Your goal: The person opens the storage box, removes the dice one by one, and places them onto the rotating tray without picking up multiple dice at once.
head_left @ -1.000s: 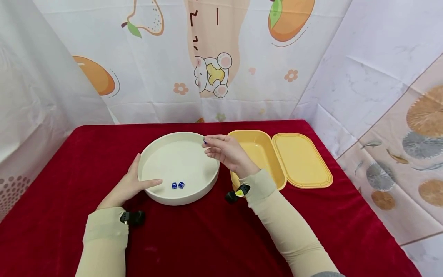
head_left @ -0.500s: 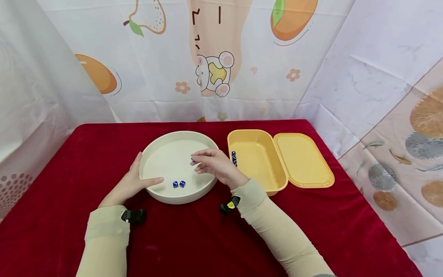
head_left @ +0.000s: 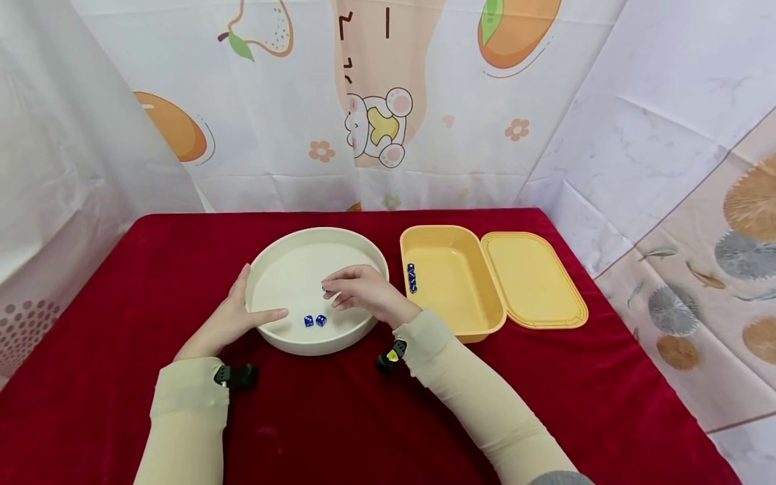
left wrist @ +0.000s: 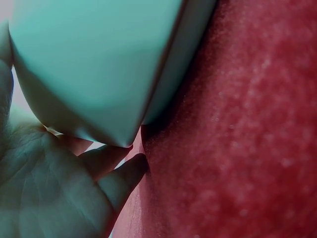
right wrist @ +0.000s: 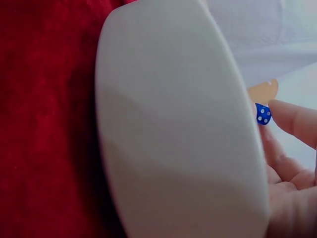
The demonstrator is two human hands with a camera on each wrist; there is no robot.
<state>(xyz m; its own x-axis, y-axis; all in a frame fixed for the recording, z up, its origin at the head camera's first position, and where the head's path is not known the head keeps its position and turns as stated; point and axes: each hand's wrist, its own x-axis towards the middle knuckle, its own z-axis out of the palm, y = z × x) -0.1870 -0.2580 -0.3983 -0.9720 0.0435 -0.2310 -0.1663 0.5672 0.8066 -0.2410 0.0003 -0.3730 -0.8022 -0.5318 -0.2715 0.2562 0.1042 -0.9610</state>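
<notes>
A round cream tray (head_left: pixel 291 269) rests on the red cloth, and my left hand (head_left: pixel 227 316) holds its left side. The thumb crosses the rim; in the left wrist view the fingers (left wrist: pixel 124 178) lie along the tray's outer wall. Over the tray's right half, my right hand (head_left: pixel 364 291) pinches a blue die (right wrist: pixel 263 114) between thumb and fingertips. That die is mostly hidden by the fingers in the head view. Two more blue dice, one die (head_left: pixel 308 321) beside another die (head_left: pixel 321 320), lie on the tray floor near the front.
To the tray's right stands a yellow box (head_left: pixel 467 333) with a short row of blue dice (head_left: pixel 411 277) along its left wall. Its yellow lid (head_left: pixel 536 279) lies flat against the right side. A printed curtain (head_left: pixel 273 135) hangs behind the red-covered table (head_left: pixel 303 417).
My right hand has moved left and down from the tray's right rim to over its inside, carrying the die. The dice in the yellow box have come into view. My left hand stays at the rim.
</notes>
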